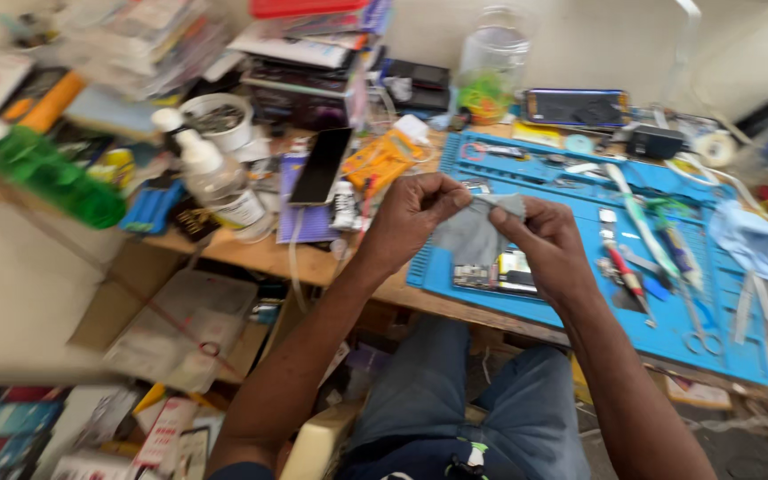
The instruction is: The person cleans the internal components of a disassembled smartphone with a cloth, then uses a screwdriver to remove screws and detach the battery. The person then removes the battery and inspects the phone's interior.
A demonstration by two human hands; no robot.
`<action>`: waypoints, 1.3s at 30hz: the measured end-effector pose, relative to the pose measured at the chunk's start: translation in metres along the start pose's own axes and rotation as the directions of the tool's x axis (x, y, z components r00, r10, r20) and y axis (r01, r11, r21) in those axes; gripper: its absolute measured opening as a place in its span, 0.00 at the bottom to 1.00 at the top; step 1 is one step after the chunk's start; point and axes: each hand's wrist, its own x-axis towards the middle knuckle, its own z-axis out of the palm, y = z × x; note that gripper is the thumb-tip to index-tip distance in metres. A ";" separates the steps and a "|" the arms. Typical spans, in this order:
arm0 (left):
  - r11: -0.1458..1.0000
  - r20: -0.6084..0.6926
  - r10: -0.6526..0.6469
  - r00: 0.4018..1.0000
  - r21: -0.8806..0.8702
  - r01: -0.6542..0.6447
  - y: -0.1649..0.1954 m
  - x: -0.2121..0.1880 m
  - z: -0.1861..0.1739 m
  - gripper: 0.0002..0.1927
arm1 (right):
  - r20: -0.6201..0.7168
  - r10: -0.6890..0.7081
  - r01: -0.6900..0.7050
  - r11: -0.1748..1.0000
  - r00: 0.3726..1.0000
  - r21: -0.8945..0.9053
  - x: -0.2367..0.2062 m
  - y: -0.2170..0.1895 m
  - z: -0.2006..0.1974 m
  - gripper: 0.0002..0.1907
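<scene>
Both forearms reach forward, converging above the blue mat (455, 276). Left hand (411, 218) curled, thumb and fingers pinched together at the top. Right hand (540, 236) close beside it, fingertips pinched likewise, knuckles up.

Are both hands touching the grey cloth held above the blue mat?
Touching. The head view shows the left hand and right hand each pinching the top edge of the grey cloth between their fingers.

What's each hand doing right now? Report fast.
Left hand: closed, pinching the grey cloth at its top edge.
Right hand: closed, pinching the same cloth's upper corner.
</scene>
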 end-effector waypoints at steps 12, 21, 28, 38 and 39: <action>0.426 -0.347 0.726 0.594 0.905 0.009 0.106 -0.102 -0.154 0.21 | 0.116 -0.188 0.218 0.909 0.975 -0.356 0.129 -0.005 0.176 0.12; 0.375 -0.204 0.650 0.732 0.924 -0.076 0.087 -0.088 -0.215 0.43 | 0.285 -0.270 0.331 0.923 0.920 -0.195 0.167 0.007 0.276 0.12; 0.386 -0.213 0.717 0.663 0.914 -0.125 0.057 -0.079 -0.228 0.46 | 0.216 -0.285 0.323 0.931 0.934 -0.167 0.145 0.010 0.288 0.12; 0.401 -0.230 0.728 0.646 0.907 -0.130 0.062 -0.078 -0.227 0.45 | 0.247 -0.113 0.070 0.982 0.962 0.176 0.147 0.025 0.293 0.14; 0.416 -0.244 0.727 0.642 0.900 -0.130 0.060 -0.078 -0.226 0.44 | 0.247 -0.113 0.070 0.982 0.962 0.178 0.148 0.025 0.294 0.13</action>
